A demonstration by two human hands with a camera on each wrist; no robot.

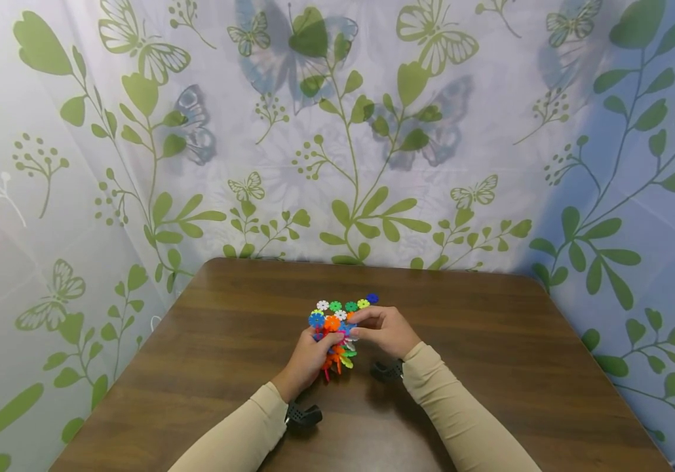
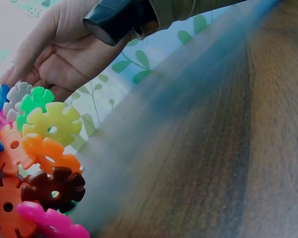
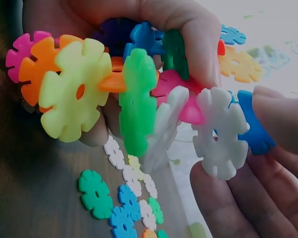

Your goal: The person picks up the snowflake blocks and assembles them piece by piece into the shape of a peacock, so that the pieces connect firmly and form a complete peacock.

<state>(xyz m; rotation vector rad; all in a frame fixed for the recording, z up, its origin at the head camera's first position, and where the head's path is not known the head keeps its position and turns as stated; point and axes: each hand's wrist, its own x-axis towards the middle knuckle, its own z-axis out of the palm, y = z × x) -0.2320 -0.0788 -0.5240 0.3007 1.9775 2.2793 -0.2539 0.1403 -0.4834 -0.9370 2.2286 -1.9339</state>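
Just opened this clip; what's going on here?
Someone is handling a cluster of interlocking flower-shaped plastic discs above a wood-grain table. The left hand holds the cluster while the right hand pinches a blue disc beside a white one at its edge; whether the two are joined is unclear. Other discs lie on the table nearby.

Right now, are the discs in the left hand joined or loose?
Joined: the right wrist view shows discs slotted together, jutting beyond the left hand.

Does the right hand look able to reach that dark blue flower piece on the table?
Probably yes: the dark blue flower piece lies just beyond the right hand, with nothing visibly between, though it is pinching a blue piece.
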